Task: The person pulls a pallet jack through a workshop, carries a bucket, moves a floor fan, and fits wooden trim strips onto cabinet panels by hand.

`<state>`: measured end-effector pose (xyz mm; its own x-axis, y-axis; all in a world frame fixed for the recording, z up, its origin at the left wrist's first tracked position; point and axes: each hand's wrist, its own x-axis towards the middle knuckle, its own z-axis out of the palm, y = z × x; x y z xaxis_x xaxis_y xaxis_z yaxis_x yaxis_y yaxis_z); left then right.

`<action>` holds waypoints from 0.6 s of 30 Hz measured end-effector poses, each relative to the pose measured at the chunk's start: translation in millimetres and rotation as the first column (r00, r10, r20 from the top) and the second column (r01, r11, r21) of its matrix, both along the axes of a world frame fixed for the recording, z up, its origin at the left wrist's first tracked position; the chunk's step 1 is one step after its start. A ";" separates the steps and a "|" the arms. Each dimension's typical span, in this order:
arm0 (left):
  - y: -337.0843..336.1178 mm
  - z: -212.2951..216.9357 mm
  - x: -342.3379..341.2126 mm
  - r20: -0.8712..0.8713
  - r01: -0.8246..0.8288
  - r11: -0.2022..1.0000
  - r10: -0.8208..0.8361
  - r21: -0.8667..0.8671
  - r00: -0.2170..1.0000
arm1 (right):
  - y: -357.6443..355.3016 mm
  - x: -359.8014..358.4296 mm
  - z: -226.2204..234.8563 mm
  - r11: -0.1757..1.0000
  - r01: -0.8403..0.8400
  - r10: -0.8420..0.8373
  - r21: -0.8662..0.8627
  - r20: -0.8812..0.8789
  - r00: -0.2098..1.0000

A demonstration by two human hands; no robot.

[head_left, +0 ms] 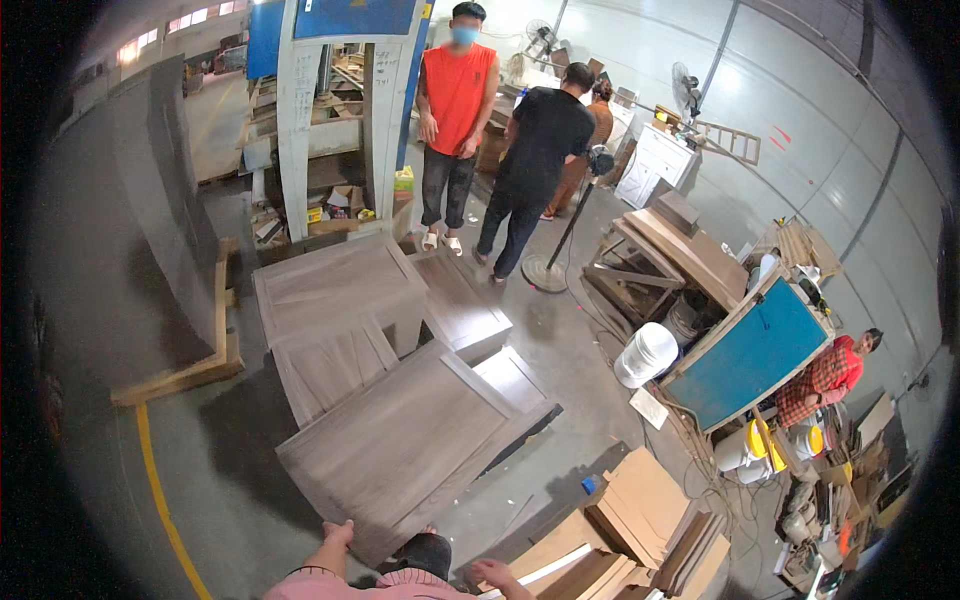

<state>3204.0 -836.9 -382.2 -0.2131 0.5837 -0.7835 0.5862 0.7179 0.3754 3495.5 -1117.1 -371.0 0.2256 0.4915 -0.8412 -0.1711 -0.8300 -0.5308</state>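
Observation:
My left hand (340, 533) is at the near edge of a large grey-brown wood-grain cabinet panel (400, 450), its fingers closed on the edge beside the near left corner. The panel lies tilted across other wood-grain pieces. Behind it are a second framed panel (340, 290), a smaller panel (330, 370) and a box-like piece (465, 310) with a shiny top. My right hand (488, 574) hangs low, just left of a pile of brown boards (640, 510). Its fingers look loosely apart, with nothing visible in them.
A person in an orange top (460, 100) stands facing me beyond the panels. Another in black (535, 160) has their back turned. A fan stand (545, 272), a white bucket (648, 352) and a blue board (750, 350) stand to the right. Grey sheets (140, 220) lean at left.

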 end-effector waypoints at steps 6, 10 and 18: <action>10.3 -49.9 -1.3 -0.020 -0.165 0.977 0.164 -0.133 0.986 | -6.3 90.6 3.5 0.918 0.392 -0.397 0.060 0.157 0.904; 12.6 -9.2 11.1 -0.089 -0.051 0.984 0.037 -0.168 0.995 | 17.1 132.2 9.3 0.875 0.474 -0.484 0.104 0.139 0.864; -17.8 -2.9 32.2 -0.292 -0.039 0.997 0.020 -0.060 0.956 | 91.3 223.1 25.4 0.955 0.258 -0.286 0.146 0.216 0.934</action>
